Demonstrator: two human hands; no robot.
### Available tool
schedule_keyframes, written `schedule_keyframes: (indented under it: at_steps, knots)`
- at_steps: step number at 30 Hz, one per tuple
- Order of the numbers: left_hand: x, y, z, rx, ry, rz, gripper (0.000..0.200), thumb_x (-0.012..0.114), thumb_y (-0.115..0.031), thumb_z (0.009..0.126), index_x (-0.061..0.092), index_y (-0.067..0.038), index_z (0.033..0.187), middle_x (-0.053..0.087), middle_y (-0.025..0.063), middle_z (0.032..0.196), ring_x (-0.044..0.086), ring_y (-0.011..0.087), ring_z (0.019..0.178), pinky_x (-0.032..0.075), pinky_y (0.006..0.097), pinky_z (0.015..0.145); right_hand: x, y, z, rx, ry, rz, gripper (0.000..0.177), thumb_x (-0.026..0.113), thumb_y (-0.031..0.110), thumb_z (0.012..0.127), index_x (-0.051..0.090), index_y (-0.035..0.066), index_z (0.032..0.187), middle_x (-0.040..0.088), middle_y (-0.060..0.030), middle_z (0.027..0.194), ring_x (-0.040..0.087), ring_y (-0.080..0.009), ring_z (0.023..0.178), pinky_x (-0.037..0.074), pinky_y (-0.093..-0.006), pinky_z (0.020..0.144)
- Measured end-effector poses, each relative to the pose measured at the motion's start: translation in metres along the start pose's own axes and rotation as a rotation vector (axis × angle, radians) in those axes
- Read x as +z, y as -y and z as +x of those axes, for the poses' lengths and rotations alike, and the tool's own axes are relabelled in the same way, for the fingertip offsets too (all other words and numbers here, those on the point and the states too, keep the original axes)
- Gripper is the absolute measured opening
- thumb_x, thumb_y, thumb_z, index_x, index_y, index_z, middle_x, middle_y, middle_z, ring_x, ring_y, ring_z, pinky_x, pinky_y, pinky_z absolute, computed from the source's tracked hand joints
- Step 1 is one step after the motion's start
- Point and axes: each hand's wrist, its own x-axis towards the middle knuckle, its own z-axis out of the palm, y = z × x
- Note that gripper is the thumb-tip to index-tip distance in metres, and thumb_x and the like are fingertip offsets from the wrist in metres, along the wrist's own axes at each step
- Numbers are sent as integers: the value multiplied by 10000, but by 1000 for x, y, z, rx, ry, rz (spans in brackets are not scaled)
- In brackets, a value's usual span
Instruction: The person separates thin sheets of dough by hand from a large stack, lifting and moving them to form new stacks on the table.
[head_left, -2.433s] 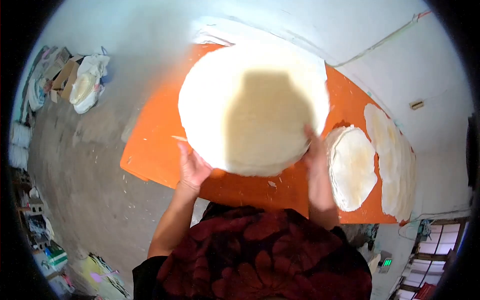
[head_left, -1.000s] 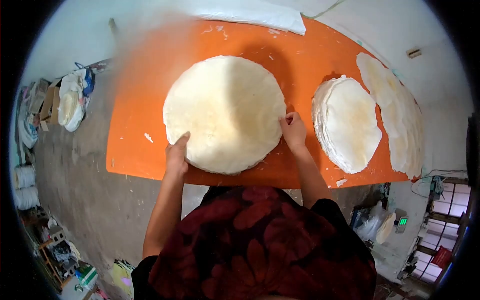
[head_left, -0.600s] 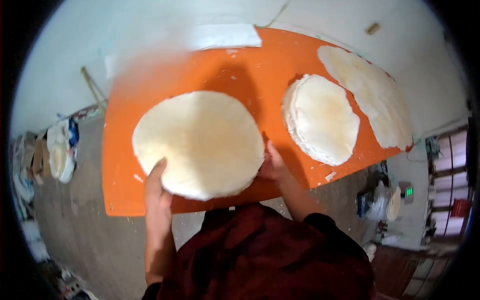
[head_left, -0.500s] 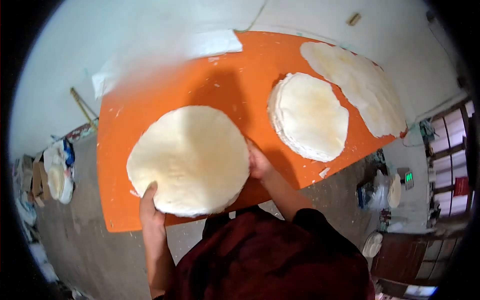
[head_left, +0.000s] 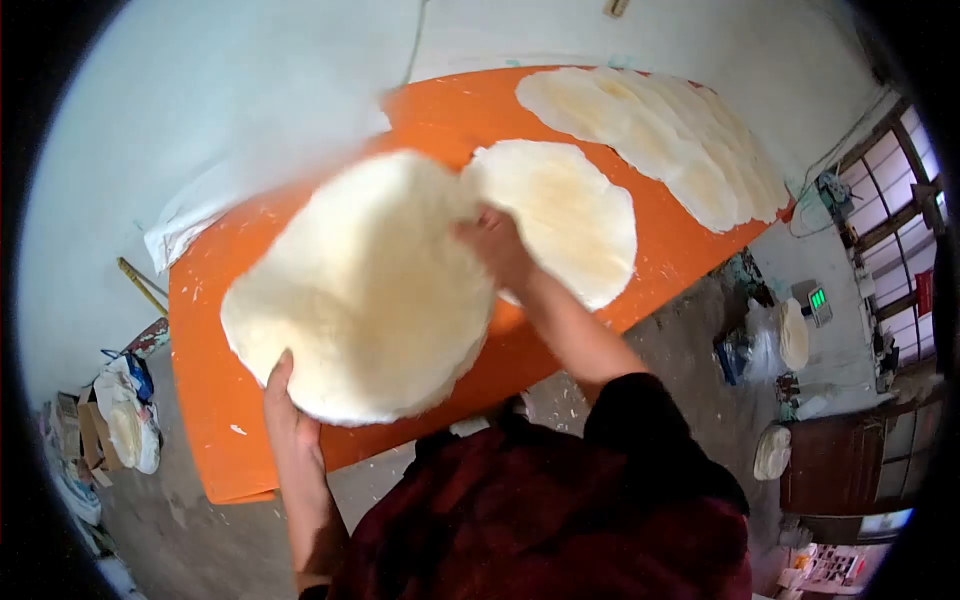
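A stack of large, round, pale flatbreads [head_left: 350, 290] is in front of me, its outline bent and uneven. My left hand [head_left: 292, 405] grips its near left edge, thumb on top and fingers hidden underneath. At its upper right edge is my right hand [head_left: 495, 245], fingers curled in and slightly blurred, seemingly pinching the rim. Just beyond that hand lies a second round stack of flatbreads [head_left: 565, 220], partly covered by my right hand and the first stack.
Overlapping flatbreads [head_left: 660, 130] spread along the far right of the orange table [head_left: 225, 420]. A white cloth [head_left: 190, 225] lies at the far left edge. To the right stand a scale with a green display [head_left: 820, 302] and plastic bags [head_left: 765, 340].
My right hand has moved up from the stack's right side to its upper right edge. The stack's far side has risen and its shape has bent. The view has shifted to the right.
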Motion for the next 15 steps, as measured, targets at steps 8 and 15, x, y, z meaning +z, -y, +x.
schedule_keyframes:
  at_steps: [8, 15]
  knots:
    - [194, 88, 40, -137, 112, 174, 504, 605, -190, 818, 401, 16, 1231, 477, 149, 1214, 479, 257, 1090, 407, 363, 923, -197, 107, -45, -241, -436, 170, 248, 591, 90, 806, 534, 3, 1032, 613, -105, 933, 606, -172, 771, 515, -300, 645]
    - [193, 225, 132, -218, -62, 497, 386, 625, -100, 799, 464, 104, 1085, 531, 222, 1092, 534, 276, 1021, 515, 406, 767, -302, -89, -32, 323, -642, 185, 278, 598, 90, 805, 525, -5, 1055, 605, -114, 952, 594, -206, 799, 496, -323, 666]
